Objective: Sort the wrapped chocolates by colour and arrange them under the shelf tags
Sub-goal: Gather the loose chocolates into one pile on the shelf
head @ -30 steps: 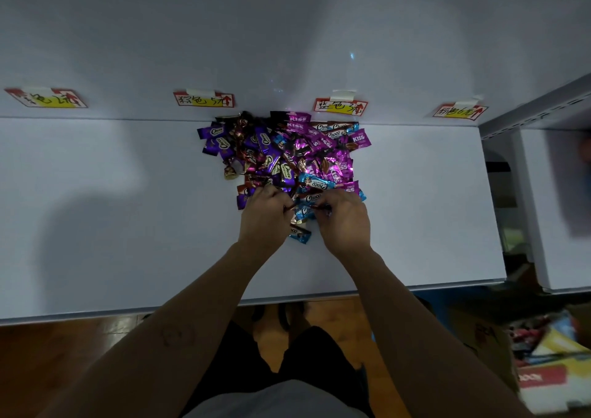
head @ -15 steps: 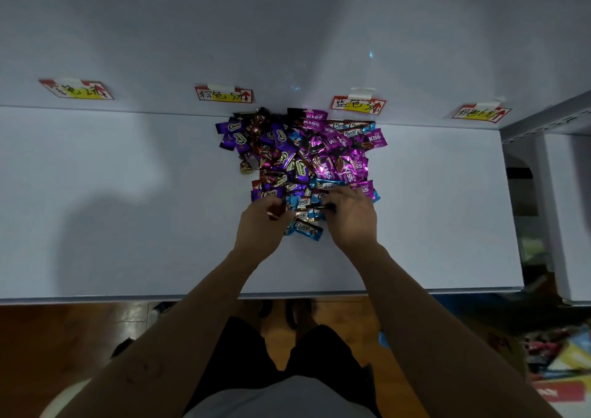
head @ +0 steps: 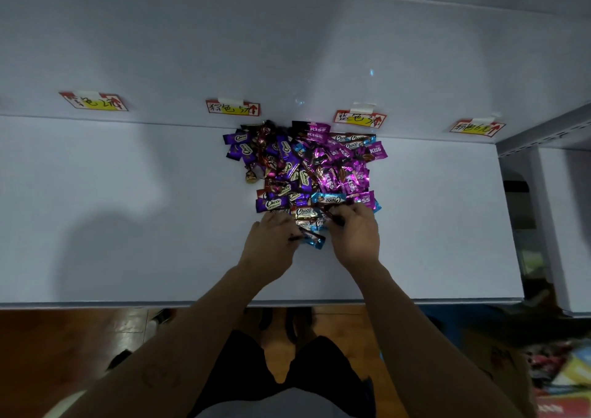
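A pile of wrapped chocolates (head: 303, 165) lies at the shelf (head: 128, 209) back edge; left hand (head: 271, 246) pinches a brown chocolate (head: 307, 235); right hand (head: 355, 237) pinches a dark chocolate (head: 334, 218).

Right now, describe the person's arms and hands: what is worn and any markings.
Both arms are bare: no sleeves, gloves or watch show. The left hand and right hand carry no rings that I can make out. A faint mark shows on the left arm. Below the arms are black shorts and a grey shirt.
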Demonstrator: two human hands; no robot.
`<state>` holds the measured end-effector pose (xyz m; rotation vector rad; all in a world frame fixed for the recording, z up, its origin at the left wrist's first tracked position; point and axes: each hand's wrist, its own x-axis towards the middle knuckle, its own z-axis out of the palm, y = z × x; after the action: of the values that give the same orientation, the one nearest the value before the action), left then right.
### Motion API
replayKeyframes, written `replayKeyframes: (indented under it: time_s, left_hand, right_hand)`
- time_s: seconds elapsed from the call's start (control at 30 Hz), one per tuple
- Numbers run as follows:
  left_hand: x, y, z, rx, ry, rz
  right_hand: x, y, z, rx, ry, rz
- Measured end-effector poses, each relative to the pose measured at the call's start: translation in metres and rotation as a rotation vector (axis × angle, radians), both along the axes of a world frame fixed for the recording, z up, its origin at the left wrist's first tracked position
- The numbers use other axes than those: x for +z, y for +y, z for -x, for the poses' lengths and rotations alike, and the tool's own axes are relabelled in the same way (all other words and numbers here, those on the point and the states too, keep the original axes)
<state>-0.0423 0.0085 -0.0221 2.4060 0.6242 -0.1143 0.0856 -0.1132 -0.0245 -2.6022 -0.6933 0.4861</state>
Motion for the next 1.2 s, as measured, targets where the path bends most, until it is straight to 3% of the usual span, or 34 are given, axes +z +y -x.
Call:
replayKeyframes:
  time_s: [0.1,0.2,0.33,0.5,0.63,0.8,0.93,1.07,1.2]
  left_hand:
    - [-0.004,-0.004,-0.002,-0.219,-0.012,-0.080]
    - [-0.006,-0.006,-0.001,-0.297,-0.060,-0.136]
    - [-0.013,-0.005,0.000,-0.243,-0.044,-0.213]
    - [-0.014,-0.013,0.005,-0.147,0.084,-0.176]
    - [-0.013,-0.010,0.012,-0.022,0.075,-0.073]
    - [-0.002,-0.005,0.022,0.345,0.073,0.293]
    - [0.004,0.006,0.026,0.382,0.174,0.453]
    - [0.016,0.017,0.029,0.397,0.208,0.542]
    - [0.027,0.022,0.034,0.514,0.153,0.664]
  right_hand:
    - [0.000,-0.005,0.003,0.105,-0.077,-0.031]
    - [0.001,-0.010,0.005,0.199,-0.092,0.008]
    - [-0.001,-0.014,0.006,0.253,-0.158,0.031]
    - [-0.004,-0.011,0.014,0.174,-0.161,0.038]
    - [-0.011,-0.012,0.019,0.185,-0.186,0.095]
    - [-0.010,-0.009,0.026,0.178,-0.170,0.088]
    - [-0.004,-0.002,0.023,0.146,-0.038,0.065]
    - [0.003,0.008,0.008,0.067,-0.111,0.030]
    - [0.003,0.018,-0.005,0.165,-0.117,0.101]
